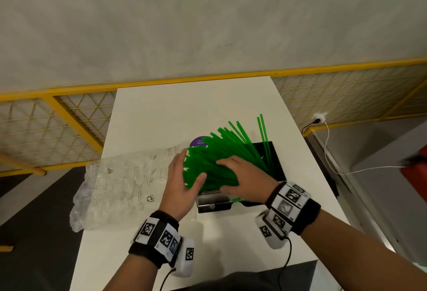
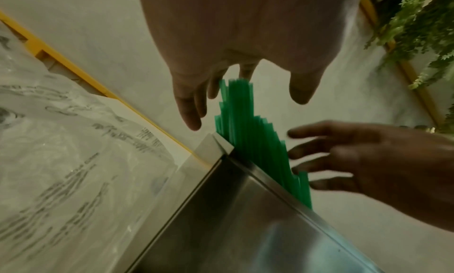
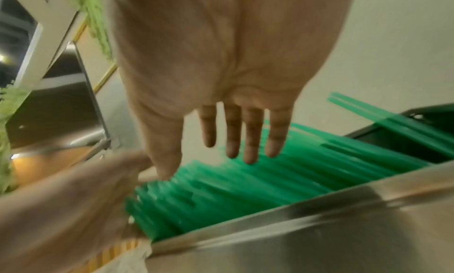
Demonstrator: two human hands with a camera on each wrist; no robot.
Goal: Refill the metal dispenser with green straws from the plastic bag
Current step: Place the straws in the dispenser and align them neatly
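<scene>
Both flat, open hands, left hand [image 1: 182,179] and right hand [image 1: 242,178], press green straws [image 1: 215,161] into the metal dispenser [image 1: 213,205].

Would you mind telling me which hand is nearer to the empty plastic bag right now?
Left. The left hand sits at the bag-side end of the green straws, right beside the plastic bag. The right hand rests flat on top of the straws, farther from the bag.

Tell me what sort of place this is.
Probably a staged indoor work area, not a real café: a bare white table against a yellow mesh fence, with a wall socket behind.
</scene>
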